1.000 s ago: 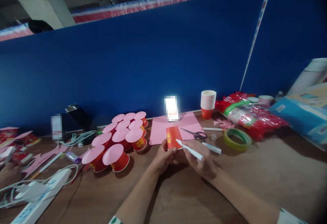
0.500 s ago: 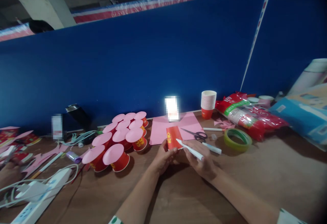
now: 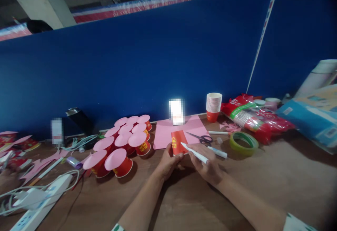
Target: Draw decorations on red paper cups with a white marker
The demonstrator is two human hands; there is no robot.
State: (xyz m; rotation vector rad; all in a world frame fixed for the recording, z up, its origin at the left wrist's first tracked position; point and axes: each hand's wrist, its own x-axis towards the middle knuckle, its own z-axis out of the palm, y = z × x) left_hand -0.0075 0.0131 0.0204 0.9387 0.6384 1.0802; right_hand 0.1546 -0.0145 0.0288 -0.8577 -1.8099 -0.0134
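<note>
In the head view, my left hand [image 3: 168, 161] is closed around the lower left side of a red paper cup [image 3: 180, 140] with yellow lettering. My right hand [image 3: 207, 164] grips a white marker pen [image 3: 196, 153], its tip at the cup's red side. Whether the tip touches the cup I cannot tell. Behind the cup lies pink paper [image 3: 163, 132], with black-handled scissors [image 3: 204, 138] partly on it. Another white marker [image 3: 218, 152] lies just right of my right hand.
Several red cups with pink paper discs [image 3: 116, 159] stand to the left. Rightward are a cup stack [image 3: 213, 106], a tape roll [image 3: 233, 146] and a bag of paper cups [image 3: 247, 113]. A power strip [image 3: 43, 203] and another person's hand [image 3: 10, 178] are at far left.
The view has shifted very slightly. Both hands keep their hold on the cup and marker, with the pen tip still at the cup's side.
</note>
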